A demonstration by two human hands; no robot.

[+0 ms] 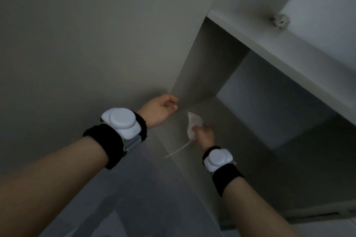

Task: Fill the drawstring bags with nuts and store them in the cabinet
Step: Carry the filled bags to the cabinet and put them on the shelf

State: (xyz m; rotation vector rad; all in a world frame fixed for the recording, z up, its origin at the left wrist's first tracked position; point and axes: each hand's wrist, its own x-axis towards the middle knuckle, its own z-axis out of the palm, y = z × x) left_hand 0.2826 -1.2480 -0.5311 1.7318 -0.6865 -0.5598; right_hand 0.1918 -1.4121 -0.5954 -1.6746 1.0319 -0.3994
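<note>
the left hand (pixel 161 110) has its fingers (pixel 172 100) curled over the free edge of the cabinet door (pixel 96 34), the broad pale panel that fills the view from nine to twelve o'clock. this looks meant to keep the door swung wide so that it does not drift back across the opening. just beside it, at about four o'clock from that hand, the right hand (pixel 205 133) grips the small white drawstring bag (pixel 193 123), fingers clamped round its lower part near the neck. the bag is held at the mouth of the open cabinet (pixel 260 111), above the shelf floor and not yet set down as far as i can tell. its cord (pixel 179 150) trails loose toward seven o'clock. i judge this to be the storing step, with the bag about to go inside. whether it holds nuts cannot be seen. both wrists carry a black band with a white puck, the left one (pixel 123 123) larger in view than the right one (pixel 218 158). at one o'clock a round knob (pixel 281 20) sits on a closed front above the compartment. little stands in the way: the door edge beside the bag is the closest thing, and the dangling cord might snag there.
</note>
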